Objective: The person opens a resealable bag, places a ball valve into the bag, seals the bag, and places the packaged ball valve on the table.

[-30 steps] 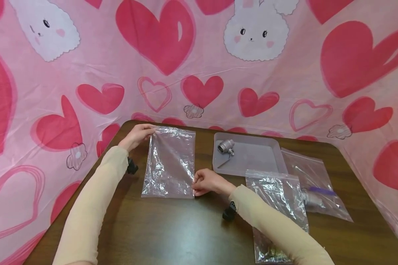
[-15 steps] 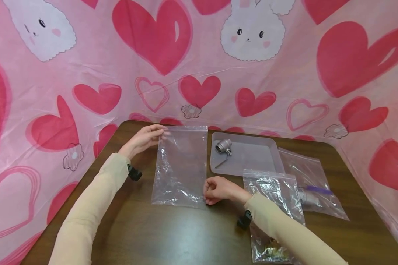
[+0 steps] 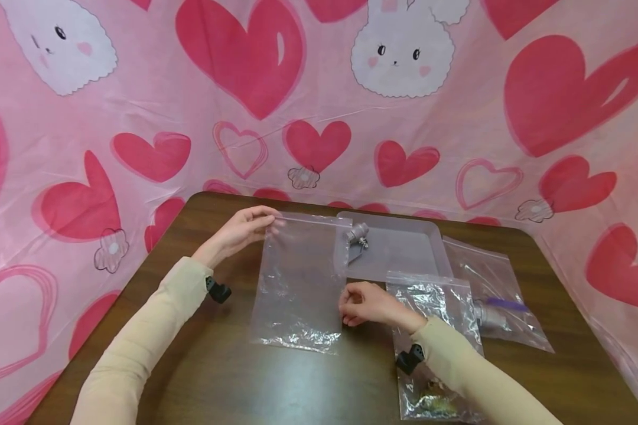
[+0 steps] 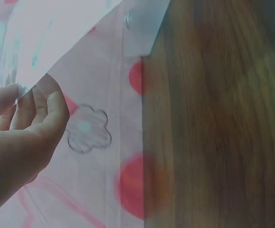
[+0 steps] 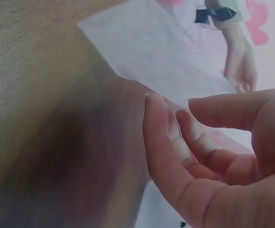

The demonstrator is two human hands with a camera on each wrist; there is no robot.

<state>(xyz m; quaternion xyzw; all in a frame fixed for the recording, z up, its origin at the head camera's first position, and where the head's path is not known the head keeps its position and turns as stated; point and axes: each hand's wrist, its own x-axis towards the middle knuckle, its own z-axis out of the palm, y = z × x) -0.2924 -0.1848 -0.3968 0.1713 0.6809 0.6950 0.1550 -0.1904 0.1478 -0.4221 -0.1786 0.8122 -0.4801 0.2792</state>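
Observation:
A clear zip-lock bag (image 3: 300,283), flat and see-through, hangs upright over the table in the head view. My left hand (image 3: 239,236) pinches its top left corner between thumb and fingers; the left wrist view shows the same pinch on the bag (image 4: 47,38). Close by the bag's right edge is my right hand (image 3: 374,304), its fingers loosely bent. In the right wrist view that hand's thumb and fingertips stand apart with nothing between them, and the bag (image 5: 137,52) lies beyond them.
Behind the bag's right edge, a translucent tray (image 3: 409,254) holds a silver metal fitting (image 3: 358,232) with a thin rod. Two more zip-lock bags lie at the right: one (image 3: 430,301) partly under my right forearm, another (image 3: 478,262) with a metal piece and a purple strip (image 3: 507,304).
The bag has moved right and toward me, its right edge now overlapping the tray. Both hands have shifted right, and the right hand has come away from the bag's edge.

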